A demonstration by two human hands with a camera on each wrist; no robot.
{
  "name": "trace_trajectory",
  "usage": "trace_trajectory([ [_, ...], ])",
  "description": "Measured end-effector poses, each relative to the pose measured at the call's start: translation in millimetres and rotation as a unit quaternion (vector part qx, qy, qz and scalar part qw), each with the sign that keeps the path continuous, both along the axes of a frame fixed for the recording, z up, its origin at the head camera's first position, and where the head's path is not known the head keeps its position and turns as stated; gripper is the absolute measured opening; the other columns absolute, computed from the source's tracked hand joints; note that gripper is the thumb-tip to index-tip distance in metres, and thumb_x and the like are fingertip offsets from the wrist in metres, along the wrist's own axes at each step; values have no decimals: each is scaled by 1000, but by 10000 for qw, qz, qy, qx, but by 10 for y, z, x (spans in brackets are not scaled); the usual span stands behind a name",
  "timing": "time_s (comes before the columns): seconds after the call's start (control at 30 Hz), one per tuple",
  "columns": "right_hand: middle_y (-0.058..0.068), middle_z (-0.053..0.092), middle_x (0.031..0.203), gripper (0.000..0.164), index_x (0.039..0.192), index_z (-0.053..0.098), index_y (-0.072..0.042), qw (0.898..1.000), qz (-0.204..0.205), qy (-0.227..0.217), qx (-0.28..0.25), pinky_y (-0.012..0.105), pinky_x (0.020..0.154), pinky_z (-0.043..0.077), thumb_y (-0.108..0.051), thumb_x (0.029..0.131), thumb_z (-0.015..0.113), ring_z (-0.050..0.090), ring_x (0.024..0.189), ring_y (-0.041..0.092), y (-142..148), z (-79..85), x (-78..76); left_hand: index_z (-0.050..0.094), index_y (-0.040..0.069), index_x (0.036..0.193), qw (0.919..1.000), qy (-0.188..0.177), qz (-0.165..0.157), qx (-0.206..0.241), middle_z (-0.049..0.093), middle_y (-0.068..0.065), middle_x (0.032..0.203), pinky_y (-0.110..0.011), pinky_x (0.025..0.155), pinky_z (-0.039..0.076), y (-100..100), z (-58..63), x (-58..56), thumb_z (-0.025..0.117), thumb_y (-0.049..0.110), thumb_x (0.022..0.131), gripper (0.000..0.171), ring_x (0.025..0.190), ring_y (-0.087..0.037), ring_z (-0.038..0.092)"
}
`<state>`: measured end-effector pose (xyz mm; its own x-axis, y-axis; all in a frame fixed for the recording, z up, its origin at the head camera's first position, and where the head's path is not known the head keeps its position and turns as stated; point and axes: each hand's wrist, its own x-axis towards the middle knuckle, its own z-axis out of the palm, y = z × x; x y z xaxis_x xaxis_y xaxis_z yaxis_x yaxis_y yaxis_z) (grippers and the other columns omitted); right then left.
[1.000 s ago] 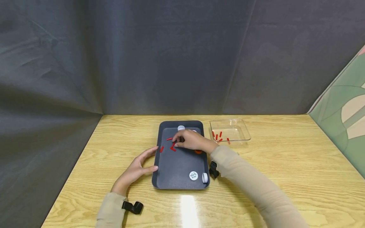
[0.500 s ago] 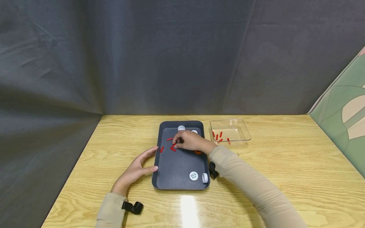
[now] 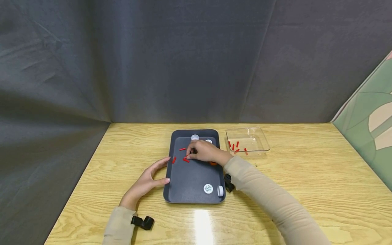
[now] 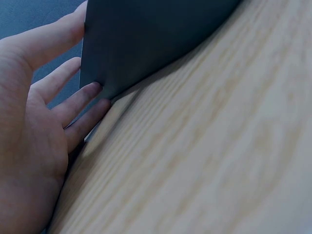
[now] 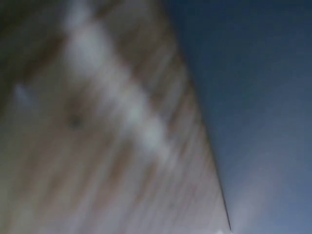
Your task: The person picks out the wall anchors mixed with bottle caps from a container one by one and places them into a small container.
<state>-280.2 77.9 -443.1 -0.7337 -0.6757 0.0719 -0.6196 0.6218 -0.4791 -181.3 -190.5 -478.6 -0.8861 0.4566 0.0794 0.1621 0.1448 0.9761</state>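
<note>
sticks (image 3: 186,160): red, short, between nine and eleven o'clock on the tray (image 3: 186,183); likely light and stiff, apt to roll or skid; best nipped mid-length.
right hand (image 3: 204,150): thumb and bent fingers pinching one stick's end; how firmly, i cannot tell.
left hand (image 3: 144,181): thumb and fingers spread, touching the tray's wall at nine o'clock.
white cap (image 3: 194,137): twelve o'clock, by the far rim.
white disc (image 3: 208,189): five o'clock, near a white ring (image 3: 220,191).
clear box (image 3: 251,139): two o'clock, off the tray, more red sticks inside.
</note>
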Motion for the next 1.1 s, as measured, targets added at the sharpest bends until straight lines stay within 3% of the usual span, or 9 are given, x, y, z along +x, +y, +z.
trace_trajectory([
  [0.57,-7,58,86,8,87,73,-19,10000,67,13,-43,23,70,47,-26,91,75,55,75,6,15,9,8,40,17,152,10000,-81,42,-21,39,-10,155,-59,115,17,9,20,6,75,9,88,73,142,-33,33],
  [1.1,-13,63,83,7,88,73,-23,9999,-24,121,-49,24,64,46,-28,91,74,53,67,4,61,165,112,40,15,152,10000,-48,30,-52,39,-11,154,-58,115,18,4,14,-2,75,9,88,73,142,-33,33],
])
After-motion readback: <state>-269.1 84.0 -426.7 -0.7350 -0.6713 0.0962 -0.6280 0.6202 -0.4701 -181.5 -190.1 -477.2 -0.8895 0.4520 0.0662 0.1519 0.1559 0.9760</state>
